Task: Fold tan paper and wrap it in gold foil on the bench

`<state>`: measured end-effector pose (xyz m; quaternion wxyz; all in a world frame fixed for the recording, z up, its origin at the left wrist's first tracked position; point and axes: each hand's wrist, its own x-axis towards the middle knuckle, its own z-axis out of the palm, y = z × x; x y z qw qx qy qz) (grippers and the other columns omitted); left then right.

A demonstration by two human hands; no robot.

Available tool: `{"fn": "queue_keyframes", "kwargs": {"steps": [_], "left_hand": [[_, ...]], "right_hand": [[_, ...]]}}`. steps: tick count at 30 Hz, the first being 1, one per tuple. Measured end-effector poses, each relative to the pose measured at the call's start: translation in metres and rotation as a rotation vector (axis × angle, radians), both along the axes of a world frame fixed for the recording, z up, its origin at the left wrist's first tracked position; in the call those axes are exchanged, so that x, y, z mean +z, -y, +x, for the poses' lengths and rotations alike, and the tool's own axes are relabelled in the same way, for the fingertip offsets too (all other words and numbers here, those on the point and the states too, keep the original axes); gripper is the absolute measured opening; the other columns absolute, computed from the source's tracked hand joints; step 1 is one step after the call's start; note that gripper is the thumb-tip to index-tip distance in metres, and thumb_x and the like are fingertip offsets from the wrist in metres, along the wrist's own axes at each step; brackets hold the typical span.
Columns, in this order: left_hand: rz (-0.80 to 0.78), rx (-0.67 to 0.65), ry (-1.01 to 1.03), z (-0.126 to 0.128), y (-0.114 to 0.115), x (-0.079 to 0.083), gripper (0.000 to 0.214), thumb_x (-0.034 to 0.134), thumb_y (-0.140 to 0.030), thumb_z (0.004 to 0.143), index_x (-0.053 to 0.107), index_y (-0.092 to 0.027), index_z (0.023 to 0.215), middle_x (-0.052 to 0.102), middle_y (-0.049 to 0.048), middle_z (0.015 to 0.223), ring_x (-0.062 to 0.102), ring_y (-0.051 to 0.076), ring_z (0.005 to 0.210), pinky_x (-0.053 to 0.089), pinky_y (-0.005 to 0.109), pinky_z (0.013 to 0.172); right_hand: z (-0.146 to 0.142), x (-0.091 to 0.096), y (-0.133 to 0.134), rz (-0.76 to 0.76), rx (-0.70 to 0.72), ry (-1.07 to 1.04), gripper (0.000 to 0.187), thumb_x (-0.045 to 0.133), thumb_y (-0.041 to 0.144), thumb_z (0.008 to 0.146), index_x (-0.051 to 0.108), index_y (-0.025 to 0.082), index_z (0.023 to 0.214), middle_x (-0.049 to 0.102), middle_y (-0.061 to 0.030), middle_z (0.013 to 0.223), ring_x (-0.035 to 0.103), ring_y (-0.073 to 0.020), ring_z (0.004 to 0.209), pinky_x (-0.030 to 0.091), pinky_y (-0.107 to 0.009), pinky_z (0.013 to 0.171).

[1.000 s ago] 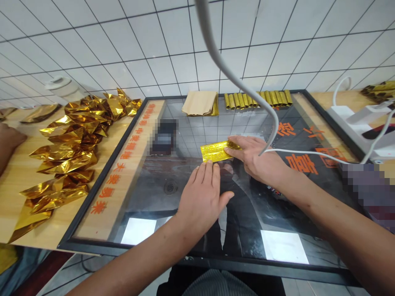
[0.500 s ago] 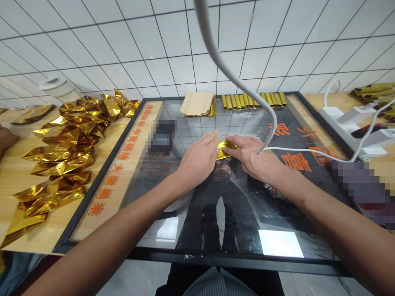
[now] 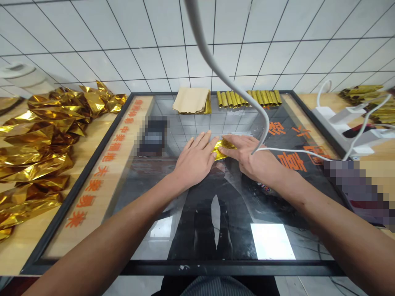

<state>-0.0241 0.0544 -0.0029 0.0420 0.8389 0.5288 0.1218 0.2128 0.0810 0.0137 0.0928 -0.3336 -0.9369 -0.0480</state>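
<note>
A small piece of gold foil paper lies on the glass tabletop between my two hands. My left hand rests flat on the glass with its fingers spread, its thumb at the paper's left edge. From the other side, my right hand presses on the paper with its thumb and forefinger, covering its right end; the other fingers are bunched. Behind them sits a stack of tan-backed gold paper. A row of rolled gold paper tubes lies to the right of that stack.
Folded gold foil shapes are heaped at the left. A phone lies on the glass. One white cable hangs down in front of my right hand. A power strip and more gold tubes are at the right.
My left hand has spread its fingers and shifted slightly left, uncovering more of the gold paper. My right hand stays on the paper. The view has shifted a little.
</note>
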Motion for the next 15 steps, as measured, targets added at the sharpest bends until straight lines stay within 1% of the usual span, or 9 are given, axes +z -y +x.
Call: {"fn": "queue_keyframes", "kwargs": {"steps": [1, 3, 5, 6, 8, 10, 13, 15], "left_hand": [[0.023, -0.005, 0.006, -0.001, 0.0, 0.0, 0.052, 0.04, -0.028, 0.116, 0.048, -0.019, 0.166, 0.034, 0.0154, 0.18, 0.033, 0.033, 0.167, 0.033, 0.06, 0.133], [0.093, -0.042, 0.009, -0.003, 0.002, 0.001, 0.046, 0.042, -0.022, 0.114, 0.059, -0.019, 0.156, 0.035, 0.0143, 0.18, 0.033, 0.033, 0.167, 0.032, 0.061, 0.133], [0.167, -0.104, 0.006, -0.005, 0.004, 0.002, 0.041, 0.042, -0.019, 0.113, 0.069, -0.018, 0.144, 0.042, 0.013, 0.177, 0.036, 0.032, 0.166, 0.032, 0.059, 0.134], [0.197, -0.14, 0.004, -0.006, 0.006, 0.003, 0.039, 0.042, -0.019, 0.113, 0.071, -0.017, 0.14, 0.048, 0.013, 0.173, 0.039, 0.032, 0.164, 0.033, 0.057, 0.134], [0.232, -0.206, -0.006, -0.007, 0.008, 0.004, 0.038, 0.042, -0.024, 0.115, 0.071, -0.015, 0.139, 0.058, 0.0141, 0.164, 0.048, 0.032, 0.158, 0.039, 0.053, 0.131], [0.231, -0.256, -0.03, -0.006, 0.009, 0.005, 0.04, 0.043, -0.031, 0.117, 0.07, -0.012, 0.14, 0.064, 0.0161, 0.155, 0.054, 0.032, 0.151, 0.044, 0.05, 0.127], [0.209, -0.294, -0.065, -0.003, 0.011, 0.005, 0.044, 0.042, -0.035, 0.118, 0.069, -0.008, 0.14, 0.069, 0.0177, 0.146, 0.059, 0.032, 0.145, 0.048, 0.047, 0.123], [0.209, -0.306, -0.064, -0.002, 0.011, 0.004, 0.044, 0.04, -0.034, 0.118, 0.07, -0.008, 0.138, 0.07, 0.0175, 0.142, 0.061, 0.031, 0.142, 0.049, 0.047, 0.122]], "right_hand": [[0.0, 0.0, 0.0, -0.005, -0.002, -0.005, 0.047, 0.064, 0.013, 0.097, 0.072, 0.018, 0.143, 0.059, -0.0202, 0.161, 0.063, -0.0392, 0.138, 0.049, -0.057, 0.114], [0.0, 0.001, 0.001, -0.023, -0.009, -0.023, 0.047, 0.065, 0.014, 0.097, 0.072, 0.02, 0.143, 0.06, -0.0185, 0.161, 0.063, -0.0389, 0.139, 0.049, -0.057, 0.115], [0.0, 0.001, 0.0, -0.04, -0.015, -0.037, 0.047, 0.064, 0.013, 0.097, 0.073, 0.022, 0.142, 0.06, -0.0169, 0.161, 0.063, -0.0387, 0.138, 0.05, -0.058, 0.114], [0.0, 0.001, 0.0, -0.047, -0.015, -0.038, 0.047, 0.064, 0.013, 0.096, 0.073, 0.022, 0.142, 0.06, -0.017, 0.161, 0.063, -0.039, 0.138, 0.051, -0.058, 0.114], [0.0, 0.001, 0.0, -0.05, -0.008, -0.035, 0.047, 0.062, 0.01, 0.096, 0.073, 0.019, 0.141, 0.06, -0.02, 0.16, 0.063, -0.0404, 0.139, 0.051, -0.058, 0.114], [0.0, 0.002, 0.0, -0.043, 0.002, -0.039, 0.049, 0.06, 0.008, 0.095, 0.072, 0.017, 0.142, 0.06, -0.0221, 0.159, 0.061, -0.0409, 0.142, 0.05, -0.059, 0.116], [0.0, 0.003, 0.0, -0.031, 0.013, -0.043, 0.052, 0.058, 0.005, 0.096, 0.071, 0.019, 0.144, 0.061, -0.021, 0.158, 0.06, -0.0395, 0.144, 0.049, -0.058, 0.118], [-0.001, 0.003, 0.001, -0.04, 0.012, -0.045, 0.052, 0.057, 0.004, 0.095, 0.073, 0.02, 0.142, 0.063, -0.0202, 0.155, 0.061, -0.0396, 0.143, 0.05, -0.059, 0.118]]}}
